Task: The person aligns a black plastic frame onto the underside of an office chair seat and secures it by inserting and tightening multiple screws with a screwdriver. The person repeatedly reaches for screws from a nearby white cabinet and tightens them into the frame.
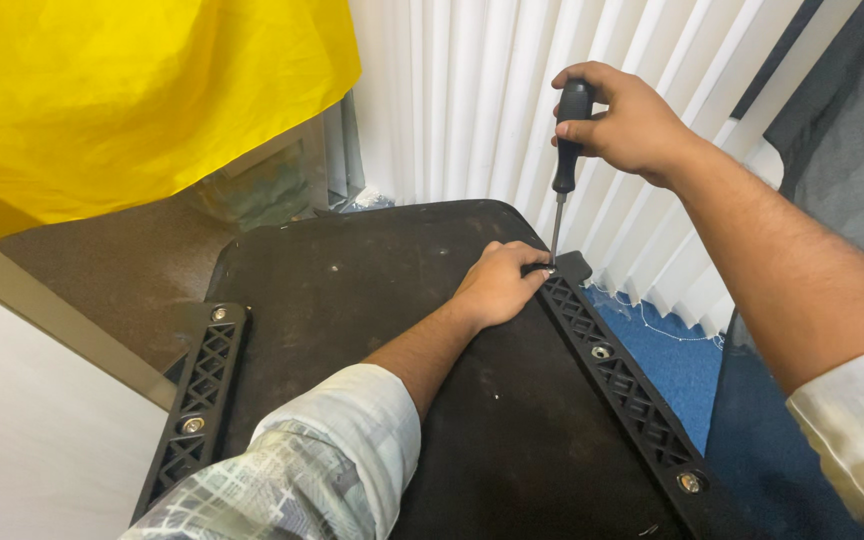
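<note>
A: Obs. 1 — where was the right hand (624, 118)?

B: Raised above the far end of the dark panel (392, 300), its fingers (580, 130) wrapped closed round the black handle of a screwdriver (564, 160). The tool stood nearly upright, shaft pointing down, tip at the top end of the right lattice bracket (620, 375)

A: And the left hand (500, 285)?

B: Laid on the panel, palm down, fingers curled and pressed together right at the screwdriver tip. Whether they pinched a screw there could not be told; the tip area was too small to read

A: Noted. Position of the brackets?

B: Two black lattice brackets ran along the panel's edges, the right one beside the left hand, the left lattice bracket (197, 400) well apart on the opposite edge. Each showed round metal fasteners along its length

A: Surroundings?

B: Yellow cloth (132, 90) at upper left, white vertical blinds (472, 100) behind the panel, blue carpet (677, 360) on the floor beside the right bracket. Both forearms wore rolled pale sleeves
</note>
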